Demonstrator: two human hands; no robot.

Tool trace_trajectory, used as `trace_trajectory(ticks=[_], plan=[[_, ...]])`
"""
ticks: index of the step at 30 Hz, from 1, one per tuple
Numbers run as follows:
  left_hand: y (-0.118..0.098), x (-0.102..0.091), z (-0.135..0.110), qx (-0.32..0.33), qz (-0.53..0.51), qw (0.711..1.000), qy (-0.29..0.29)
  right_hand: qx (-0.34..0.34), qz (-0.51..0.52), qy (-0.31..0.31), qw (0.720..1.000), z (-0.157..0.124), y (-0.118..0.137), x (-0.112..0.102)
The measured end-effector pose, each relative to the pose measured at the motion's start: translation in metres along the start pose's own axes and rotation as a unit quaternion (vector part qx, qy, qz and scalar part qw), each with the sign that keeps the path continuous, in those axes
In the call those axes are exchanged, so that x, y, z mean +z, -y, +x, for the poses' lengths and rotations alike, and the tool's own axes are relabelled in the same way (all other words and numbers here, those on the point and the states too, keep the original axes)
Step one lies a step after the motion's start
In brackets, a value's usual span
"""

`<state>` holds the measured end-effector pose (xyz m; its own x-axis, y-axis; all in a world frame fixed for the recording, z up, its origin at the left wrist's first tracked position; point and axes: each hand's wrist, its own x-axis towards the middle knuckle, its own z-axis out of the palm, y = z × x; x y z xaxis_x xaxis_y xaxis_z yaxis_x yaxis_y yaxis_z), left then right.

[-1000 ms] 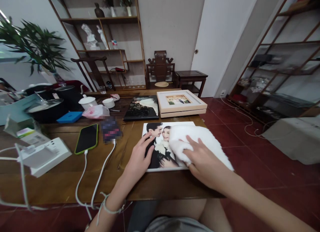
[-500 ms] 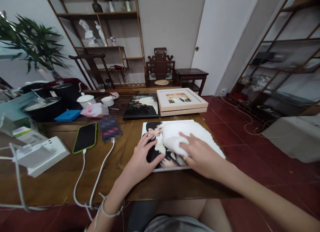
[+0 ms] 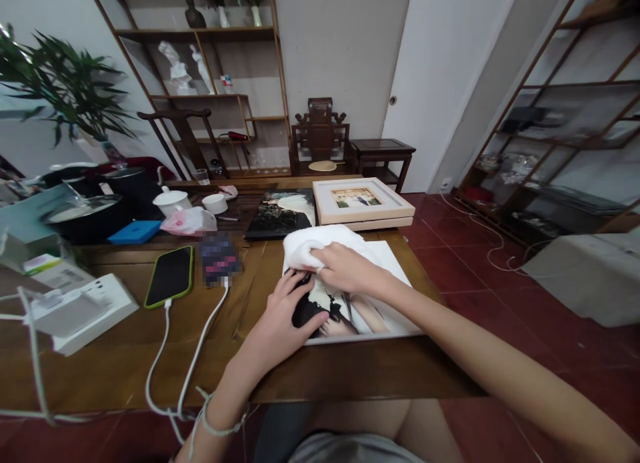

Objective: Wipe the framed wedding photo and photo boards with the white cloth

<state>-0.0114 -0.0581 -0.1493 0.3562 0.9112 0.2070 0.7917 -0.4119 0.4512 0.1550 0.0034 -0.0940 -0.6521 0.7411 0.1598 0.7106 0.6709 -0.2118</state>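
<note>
- Photo print (image 3: 373, 296): lies flat at the near edge of the bench (image 3: 125, 356), straight in front of me, wedding portrait face up.
- White cloth (image 3: 306, 244): bunched over the print's far left corner, hiding the heads in the portrait.
- Right grip (image 3: 345, 268): clenched on the cloth, pressing it down onto the print.
- Left grip (image 3: 280, 324): released, fingers spread flat on the print's near left part, steadying it.
- Progress, as I judge it: wiping is under way at the far left corner. The near and right areas lie bare, and nothing shows whether they are done.
- Surroundings: dark print (image 3: 283, 213) and framed photo (image 3: 361, 200) just beyond; phone (image 3: 171, 275) on its cable to the left.
</note>
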Motion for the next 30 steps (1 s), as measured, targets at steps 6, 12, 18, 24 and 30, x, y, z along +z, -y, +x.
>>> trace_trajectory(ticks=[6, 12, 18, 24, 30], plan=[[0.0, 0.001, 0.001, 0.011, -0.01, 1.0, -0.011, 0.099, -0.035, -0.038, 0.994, -0.065, -0.037, 0.002], [0.0, -0.001, 0.0, 0.013, -0.026, 0.999, -0.017, 0.163, -0.073, -0.039, 0.983, -0.076, -0.053, 0.005], [-0.004, -0.008, 0.001, 0.008, -0.175, 0.979, -0.107, -0.032, -0.029, -0.001, 0.999, -0.056, -0.003, 0.011], [-0.005, -0.01, 0.002, -0.011, -0.209, 0.968, -0.139, -0.144, 0.028, 0.042, 0.988, -0.095, 0.04, 0.01], [0.0, 0.001, 0.005, 0.011, -0.096, 0.993, -0.072, -0.023, 0.038, 0.029, 0.999, -0.141, 0.022, -0.001]])
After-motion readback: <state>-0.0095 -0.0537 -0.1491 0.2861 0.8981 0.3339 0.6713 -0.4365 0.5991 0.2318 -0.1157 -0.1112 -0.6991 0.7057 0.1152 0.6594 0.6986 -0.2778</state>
